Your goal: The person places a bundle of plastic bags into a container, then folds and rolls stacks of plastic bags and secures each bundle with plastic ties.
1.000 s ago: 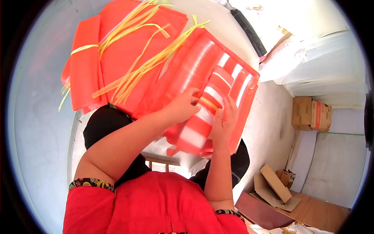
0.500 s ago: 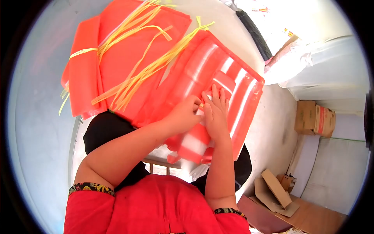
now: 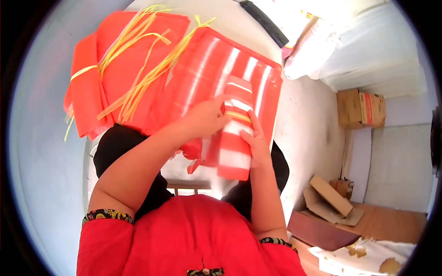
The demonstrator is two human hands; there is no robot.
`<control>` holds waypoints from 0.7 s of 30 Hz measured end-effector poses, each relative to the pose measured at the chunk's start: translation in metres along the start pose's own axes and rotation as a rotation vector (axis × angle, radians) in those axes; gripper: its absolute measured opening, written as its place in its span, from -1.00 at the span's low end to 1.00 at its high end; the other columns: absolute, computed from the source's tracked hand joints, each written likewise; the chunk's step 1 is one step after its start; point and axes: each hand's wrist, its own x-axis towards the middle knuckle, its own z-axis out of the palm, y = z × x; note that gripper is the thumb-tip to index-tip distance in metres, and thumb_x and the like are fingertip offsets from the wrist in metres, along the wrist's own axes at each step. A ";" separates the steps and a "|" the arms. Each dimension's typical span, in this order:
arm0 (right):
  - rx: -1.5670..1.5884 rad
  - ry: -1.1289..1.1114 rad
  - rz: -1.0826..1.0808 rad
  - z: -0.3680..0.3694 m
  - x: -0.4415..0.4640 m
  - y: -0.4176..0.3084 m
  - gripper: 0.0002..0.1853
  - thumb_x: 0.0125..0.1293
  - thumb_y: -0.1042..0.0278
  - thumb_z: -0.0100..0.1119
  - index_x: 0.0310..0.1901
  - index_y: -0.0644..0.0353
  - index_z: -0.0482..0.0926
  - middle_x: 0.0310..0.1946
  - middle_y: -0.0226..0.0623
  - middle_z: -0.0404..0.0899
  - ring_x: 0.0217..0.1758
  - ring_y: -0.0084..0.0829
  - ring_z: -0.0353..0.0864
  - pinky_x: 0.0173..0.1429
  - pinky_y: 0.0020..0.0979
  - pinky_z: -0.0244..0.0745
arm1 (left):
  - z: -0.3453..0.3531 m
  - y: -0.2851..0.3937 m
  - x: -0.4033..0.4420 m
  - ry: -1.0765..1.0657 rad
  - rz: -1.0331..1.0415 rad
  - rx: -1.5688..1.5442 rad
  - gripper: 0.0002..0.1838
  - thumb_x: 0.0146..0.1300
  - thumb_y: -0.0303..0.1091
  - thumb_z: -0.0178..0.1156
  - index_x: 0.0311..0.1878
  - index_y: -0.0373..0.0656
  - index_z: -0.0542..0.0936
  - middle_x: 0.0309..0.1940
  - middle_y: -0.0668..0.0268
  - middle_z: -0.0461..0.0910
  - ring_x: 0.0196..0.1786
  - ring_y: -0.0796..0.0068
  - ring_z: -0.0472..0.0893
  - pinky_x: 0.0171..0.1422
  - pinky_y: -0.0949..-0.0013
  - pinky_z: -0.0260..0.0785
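Note:
A folded bundle of red-and-white striped plastic (image 3: 235, 147) with a yellow tie (image 3: 238, 116) round its upper part lies over wider striped sheets (image 3: 198, 69). My right hand (image 3: 255, 140) grips the bundle's right edge, thumb on top. At its left edge, my left hand (image 3: 209, 115) has its fingers bent against the bundle near the tie; it is slightly blurred. Left of the striped sheets are plain red sheets (image 3: 142, 50) and a red folded bundle (image 3: 87, 85) with a yellow tie. Loose yellow strips (image 3: 152, 80) lie across the red sheets.
A black rolled object (image 3: 264, 23) lies beyond the sheets. Cardboard boxes (image 3: 352, 109) stand at the right by the wall. Lower right, an opened carton (image 3: 331, 198) rests on a brown surface (image 3: 386, 221), near a patterned white cloth (image 3: 368, 257).
The tied striped bundle has turned more upright in view, and its tie shows again between my hands. My right hand has moved from on top of it to its right edge. The view has shifted.

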 end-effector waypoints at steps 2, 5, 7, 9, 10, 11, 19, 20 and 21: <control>-0.015 -0.007 -0.060 -0.037 -0.008 0.002 -0.14 0.36 0.65 0.34 0.66 0.02 0.26 0.50 -0.21 0.43 0.42 -0.30 0.56 0.46 -0.24 0.55 | -0.005 0.010 0.000 0.115 0.073 0.288 -0.28 0.35 -0.20 0.35 0.53 -0.16 0.40 0.24 -0.06 0.65 0.28 -0.08 0.64 0.30 0.05 0.51; -0.025 0.025 -0.177 -0.100 -0.042 -0.010 -0.12 0.32 0.66 0.31 0.66 0.14 0.22 0.53 -0.20 0.38 0.52 -0.30 0.44 0.55 -0.25 0.43 | -0.014 -0.003 0.001 0.280 0.261 0.553 -0.20 0.37 0.01 0.33 0.60 -0.07 0.36 0.46 -0.06 0.48 0.53 -0.10 0.43 0.54 -0.05 0.32; 0.046 0.109 -0.215 -0.139 -0.079 -0.025 -0.10 0.30 0.69 0.30 0.66 0.18 0.18 0.54 -0.22 0.37 0.56 -0.34 0.39 0.59 -0.26 0.38 | -0.006 -0.031 0.013 0.373 0.467 0.858 -0.19 0.39 0.08 0.29 0.64 0.02 0.34 0.60 0.00 0.33 0.68 -0.04 0.25 0.68 -0.12 0.13; 0.143 0.175 -0.289 -0.177 -0.120 -0.031 -0.13 0.34 0.71 0.30 0.65 0.14 0.20 0.49 -0.20 0.43 0.47 -0.33 0.50 0.53 -0.24 0.47 | -0.001 -0.035 0.009 0.273 0.309 1.029 -0.20 0.41 0.11 0.25 0.65 0.11 0.33 0.68 0.08 0.20 0.74 0.01 0.10 0.74 -0.19 -0.05; 0.153 0.218 -0.345 -0.199 -0.142 -0.032 -0.14 0.36 0.71 0.29 0.65 0.13 0.21 0.48 -0.19 0.44 0.45 -0.33 0.53 0.52 -0.23 0.49 | 0.003 -0.036 0.008 0.221 0.238 1.113 -0.21 0.41 0.12 0.24 0.66 0.16 0.32 0.72 0.12 0.13 0.77 0.03 0.02 0.77 -0.23 -0.15; 0.157 0.275 -0.397 -0.221 -0.165 -0.032 -0.16 0.37 0.73 0.26 0.66 0.12 0.21 0.48 -0.20 0.45 0.44 -0.33 0.54 0.52 -0.24 0.49 | 0.005 -0.036 0.010 0.224 0.230 1.153 -0.21 0.41 0.13 0.22 0.66 0.19 0.32 0.73 0.15 0.13 0.77 0.03 0.04 0.77 -0.25 -0.15; 0.287 0.420 -0.873 -0.294 -0.291 -0.016 -0.05 0.33 0.71 0.28 0.70 0.00 0.11 0.59 -0.14 0.32 0.53 -0.15 0.44 0.54 -0.12 0.47 | 0.000 -0.069 0.028 0.282 0.343 1.260 -0.25 0.43 0.11 0.21 0.65 0.25 0.34 0.73 0.25 0.15 0.75 0.07 0.08 0.73 -0.30 -0.08; 0.296 0.381 -0.896 -0.301 -0.292 -0.005 -0.05 0.32 0.69 0.30 0.69 0.00 0.12 0.58 -0.13 0.32 0.53 -0.12 0.45 0.52 -0.11 0.48 | 0.000 -0.071 0.030 0.289 0.344 1.275 -0.26 0.43 0.11 0.21 0.65 0.26 0.35 0.72 0.25 0.15 0.75 0.07 0.09 0.72 -0.30 -0.08; 0.305 0.362 -0.870 -0.309 -0.290 0.009 -0.03 0.28 0.68 0.33 0.69 0.00 0.14 0.57 -0.12 0.34 0.50 -0.09 0.49 0.50 -0.10 0.51 | 0.001 -0.069 0.030 0.281 0.314 1.302 -0.26 0.46 0.11 0.19 0.66 0.25 0.33 0.73 0.27 0.14 0.76 0.09 0.06 0.73 -0.27 -0.10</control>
